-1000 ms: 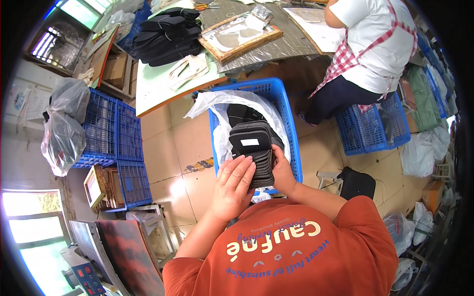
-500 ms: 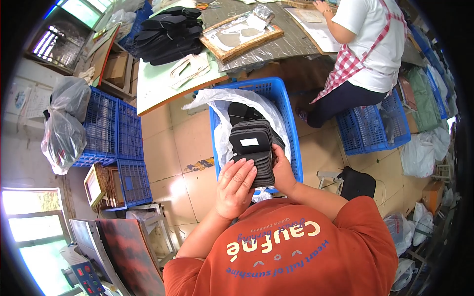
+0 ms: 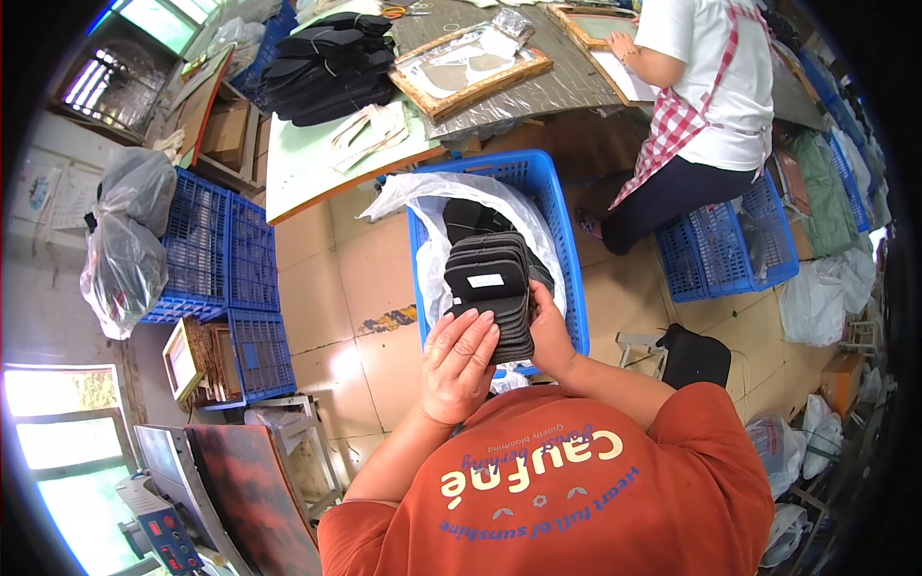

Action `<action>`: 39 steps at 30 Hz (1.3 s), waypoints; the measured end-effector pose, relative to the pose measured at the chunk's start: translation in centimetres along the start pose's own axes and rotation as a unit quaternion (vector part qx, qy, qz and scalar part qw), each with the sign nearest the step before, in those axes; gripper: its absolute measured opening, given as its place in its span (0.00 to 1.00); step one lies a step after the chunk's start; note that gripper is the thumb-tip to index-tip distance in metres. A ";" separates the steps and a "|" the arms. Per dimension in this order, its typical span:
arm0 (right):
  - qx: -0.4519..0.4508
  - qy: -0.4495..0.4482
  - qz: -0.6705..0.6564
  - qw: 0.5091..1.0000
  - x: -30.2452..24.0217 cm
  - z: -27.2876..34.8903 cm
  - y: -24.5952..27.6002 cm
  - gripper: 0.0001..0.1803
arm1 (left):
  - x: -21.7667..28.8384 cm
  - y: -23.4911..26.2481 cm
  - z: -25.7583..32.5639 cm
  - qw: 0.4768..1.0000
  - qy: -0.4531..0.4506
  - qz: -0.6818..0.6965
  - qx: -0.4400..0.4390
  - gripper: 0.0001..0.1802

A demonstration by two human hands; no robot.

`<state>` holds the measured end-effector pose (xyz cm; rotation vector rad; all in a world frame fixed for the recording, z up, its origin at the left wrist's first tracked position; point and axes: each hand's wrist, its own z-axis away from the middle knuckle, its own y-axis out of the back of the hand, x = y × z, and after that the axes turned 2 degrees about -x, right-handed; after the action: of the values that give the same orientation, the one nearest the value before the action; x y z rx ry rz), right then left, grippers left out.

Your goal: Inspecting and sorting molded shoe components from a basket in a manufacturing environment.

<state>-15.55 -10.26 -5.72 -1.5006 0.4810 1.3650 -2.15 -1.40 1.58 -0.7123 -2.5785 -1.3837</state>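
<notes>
Between my two hands is a stack of black fabric pieces (image 3: pixel 487 259) with rounded corners, in front of my chest and over the near part of a blue plastic crate (image 3: pixel 545 178). A small white label shows on one piece. My left hand (image 3: pixel 461 363) rests its fingers over the near left part of the stack, pressing on it. Around the right side curls my right hand (image 3: pixel 549 334), its fingers partly hidden behind the pieces. More black pieces (image 3: pixel 471 219) lie in the crate, inside a white plastic liner (image 3: pixel 411 192).
Ahead stands a worktable with a black fabric pile (image 3: pixel 327 72), pale cloth strips (image 3: pixel 370 134) and a gilt frame (image 3: pixel 471 72). At right, a person in a checked apron (image 3: pixel 677 134) works there. Stacked blue crates (image 3: pixel 226 240) stand left; a black-seated stool (image 3: pixel 693 357) is at right.
The upper pieces of the stack have fanned apart a little and the labelled piece has shifted slightly. My hands stay nearly in place. The other person has moved a frame on the table.
</notes>
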 end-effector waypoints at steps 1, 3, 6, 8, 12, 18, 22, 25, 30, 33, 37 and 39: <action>0.002 0.002 0.009 1.000 0.0 0.0 0.0 0.43 | 0.0 0.0 0.0 1.000 0.003 0.002 0.002 0.25; 0.004 0.005 0.017 1.000 0.1 0.0 0.0 0.43 | 0.1 -0.1 0.1 1.000 0.005 0.003 0.005 0.25; -0.008 0.005 0.001 1.000 0.1 0.0 -0.1 0.43 | 0.0 -0.4 0.3 1.000 -0.006 -0.002 0.025 0.24; -0.003 -0.002 0.008 1.000 0.1 0.1 0.0 0.43 | 0.0 -0.6 0.3 0.999 -0.015 -0.006 0.038 0.29; -0.001 -0.010 -0.019 1.000 0.4 0.0 0.0 0.43 | 0.1 -0.6 0.3 0.999 -0.017 -0.009 0.046 0.28; 0.002 -0.032 -0.035 0.999 0.1 0.1 -0.2 0.43 | 0.1 -0.7 0.4 0.998 -0.018 -0.011 0.053 0.27; 0.006 -0.041 -0.050 0.998 0.1 0.2 -0.4 0.41 | 0.1 -0.8 0.5 0.998 -0.016 -0.017 0.054 0.26; 0.006 -0.046 -0.052 0.998 0.7 0.2 -0.1 0.41 | 0.1 -0.9 0.6 0.998 -0.014 -0.022 0.052 0.26; 0.001 -0.043 -0.003 0.999 0.7 0.1 0.0 0.41 | 0.0 -0.9 0.7 0.998 -0.012 -0.028 0.050 0.26; 0.000 -0.041 0.005 0.999 1.1 0.0 0.3 0.41 | 0.1 -0.9 0.8 0.998 -0.009 -0.046 0.048 0.26; -0.009 -0.042 0.007 0.999 1.3 -0.1 0.3 0.40 | 0.0 -1.1 0.9 0.996 -0.010 -0.062 0.058 0.25; -0.010 -0.053 -0.008 0.999 1.1 -0.1 0.1 0.39 | 0.0 -1.1 0.9 0.996 -0.012 -0.067 0.061 0.25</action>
<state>-15.28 -10.01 -6.77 -1.4370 0.3897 1.4320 -2.61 -1.17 0.20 -0.5506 -2.7456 -1.2456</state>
